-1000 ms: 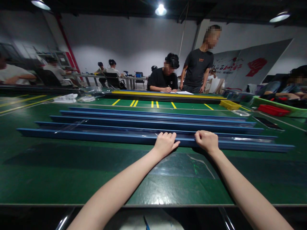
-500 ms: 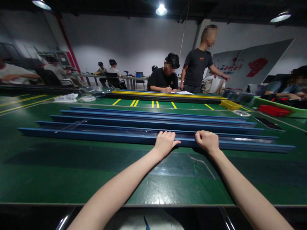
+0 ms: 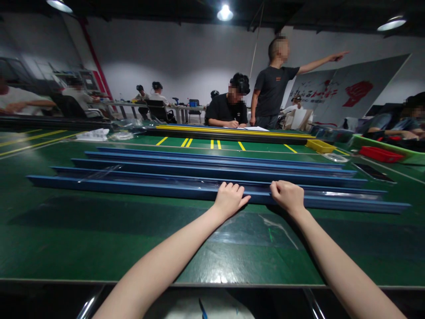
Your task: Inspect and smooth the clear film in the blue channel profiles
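Both hands are on the nearest blue rail [image 3: 133, 188], centre frame. Left hand [image 3: 229, 199] has its fingers hooked over the rail's top edge, thumb out. Right hand [image 3: 287, 196] is clenched on the same edge, just beside it. Rail lies flat on the green counter [image 3: 99, 239], not lifted. It's long, thin, dark blue, w/ a clear glossy strip along it. Other rails [image 3: 212, 165] lie parallel behind, approx. four.

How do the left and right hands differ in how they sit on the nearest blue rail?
The left hand has fingers fairly flat; the right hand has them curled, knuckles raised. The left hand's thumb sticks out sideways; the right hand's lies close in. Both rest on the nearest blue rail.
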`<control>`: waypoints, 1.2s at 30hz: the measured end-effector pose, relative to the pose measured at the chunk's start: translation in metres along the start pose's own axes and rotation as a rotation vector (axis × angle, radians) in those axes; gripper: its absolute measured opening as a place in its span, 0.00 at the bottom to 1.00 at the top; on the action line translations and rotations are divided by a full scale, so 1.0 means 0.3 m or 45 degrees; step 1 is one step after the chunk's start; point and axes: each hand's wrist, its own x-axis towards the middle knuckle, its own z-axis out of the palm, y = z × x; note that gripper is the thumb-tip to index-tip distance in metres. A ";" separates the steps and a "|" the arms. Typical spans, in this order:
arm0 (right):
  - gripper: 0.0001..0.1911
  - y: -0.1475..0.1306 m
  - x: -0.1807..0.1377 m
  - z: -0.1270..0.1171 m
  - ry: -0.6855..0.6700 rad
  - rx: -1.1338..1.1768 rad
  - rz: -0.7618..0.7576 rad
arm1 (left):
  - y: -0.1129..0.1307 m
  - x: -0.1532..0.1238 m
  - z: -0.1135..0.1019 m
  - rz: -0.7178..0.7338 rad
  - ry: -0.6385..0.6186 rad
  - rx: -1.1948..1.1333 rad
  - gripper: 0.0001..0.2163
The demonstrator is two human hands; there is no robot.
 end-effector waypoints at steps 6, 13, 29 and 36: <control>0.20 -0.076 -0.001 -0.013 0.170 0.046 -0.181 | 0.003 0.000 0.006 -0.001 0.004 -0.006 0.16; 0.20 -0.141 -0.007 -0.016 0.103 0.082 -0.150 | 0.004 0.000 0.008 -0.003 0.019 -0.007 0.16; 0.21 -0.144 0.020 -0.010 -0.090 0.062 -0.068 | 0.002 0.000 -0.002 -0.009 -0.019 0.004 0.15; 0.21 -0.123 0.023 -0.001 0.000 0.072 -0.165 | -0.020 -0.013 -0.033 -0.066 -0.063 0.017 0.17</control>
